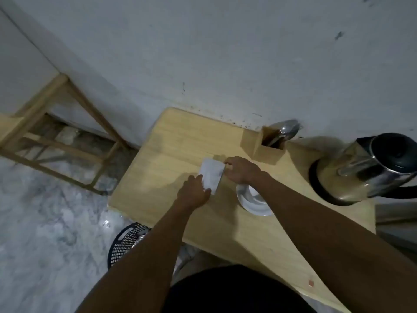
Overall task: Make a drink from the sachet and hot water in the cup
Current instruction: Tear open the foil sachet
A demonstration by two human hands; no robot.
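You hold the sachet just above the desk, left hand pinching its near end, right hand pinching the far corner. Its long axis runs away from you. The cup sits just beside your right wrist.

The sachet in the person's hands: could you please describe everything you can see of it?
The sachet is a small white rectangular packet, seemingly paper or foil, blurred so no print is readable. It is held above the wooden table, the left hand pinching its near corner and the right hand its far edge. Whether it is torn open cannot be told.
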